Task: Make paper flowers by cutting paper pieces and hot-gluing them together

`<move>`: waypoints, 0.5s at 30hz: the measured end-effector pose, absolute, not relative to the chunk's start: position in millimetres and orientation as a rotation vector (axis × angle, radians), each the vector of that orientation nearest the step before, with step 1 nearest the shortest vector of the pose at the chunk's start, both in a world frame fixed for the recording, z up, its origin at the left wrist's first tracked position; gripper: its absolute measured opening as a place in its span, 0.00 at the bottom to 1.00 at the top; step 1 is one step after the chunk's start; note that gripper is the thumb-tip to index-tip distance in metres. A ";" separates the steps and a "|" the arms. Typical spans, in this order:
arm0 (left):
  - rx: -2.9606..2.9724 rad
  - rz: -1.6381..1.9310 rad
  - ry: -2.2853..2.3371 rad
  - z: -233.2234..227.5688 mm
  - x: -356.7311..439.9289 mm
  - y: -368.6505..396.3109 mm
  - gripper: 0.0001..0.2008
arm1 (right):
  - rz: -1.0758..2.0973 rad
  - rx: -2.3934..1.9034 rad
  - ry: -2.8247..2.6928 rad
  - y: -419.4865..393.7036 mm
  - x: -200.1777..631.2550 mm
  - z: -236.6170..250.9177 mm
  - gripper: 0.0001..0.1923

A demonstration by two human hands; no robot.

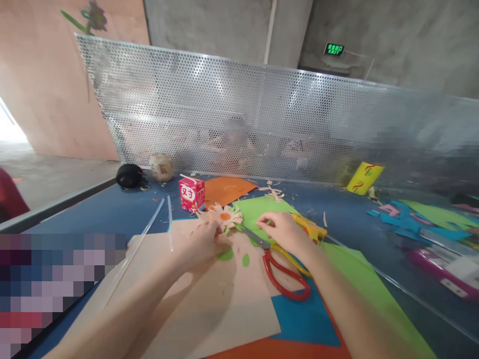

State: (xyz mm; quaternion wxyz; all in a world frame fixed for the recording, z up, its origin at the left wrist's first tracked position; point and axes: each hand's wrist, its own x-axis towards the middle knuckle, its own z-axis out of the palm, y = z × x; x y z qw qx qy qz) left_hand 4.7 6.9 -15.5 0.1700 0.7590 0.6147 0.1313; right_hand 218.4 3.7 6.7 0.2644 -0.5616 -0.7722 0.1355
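Note:
My left hand (204,244) grips a cream paper flower (224,217) with an orange centre by its near edge, over a beige paper sheet (209,304). My right hand (282,230) hovers just right of the flower, fingers pinched at a small green piece on the green paper (258,209); what it pinches is too small to tell. Red-and-yellow-handled scissors (279,267) lie shut between my two wrists. Two green leaf cut-outs (235,257) rest on the beige sheet below the flower.
A red-and-white carton (192,193) stands behind the flower next to orange paper (228,188). A yellow glue gun (310,228) lies behind my right hand. Clear sticks (149,224), a black object (129,175), a perforated metal screen (262,114), and coloured scraps (422,219) surround the blue table.

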 end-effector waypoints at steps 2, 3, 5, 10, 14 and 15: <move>2.148 0.406 1.701 -15.2 2.2 9.1 0.10 | 0.413 -1.482 -2.074 -0.3 215.8 9.3 0.08; 2.138 0.426 1.667 -14.8 1.5 9.5 0.09 | 0.438 -1.453 -2.061 -2.2 214.7 10.9 0.07; 2.042 0.509 1.557 -13.0 1.5 8.2 0.08 | 0.481 -1.389 -2.023 -5.4 212.8 14.1 0.06; 1.730 0.786 1.265 -1.4 7.9 -5.2 0.10 | 0.538 -1.329 -1.954 -12.2 210.0 19.9 0.08; 1.686 0.833 1.047 5.4 15.3 -17.1 0.11 | 0.535 -1.328 -1.928 -19.8 208.3 23.4 0.08; 1.664 0.850 1.013 5.7 16.6 -20.0 0.11 | 0.533 -1.312 -1.927 -22.0 207.5 24.0 0.08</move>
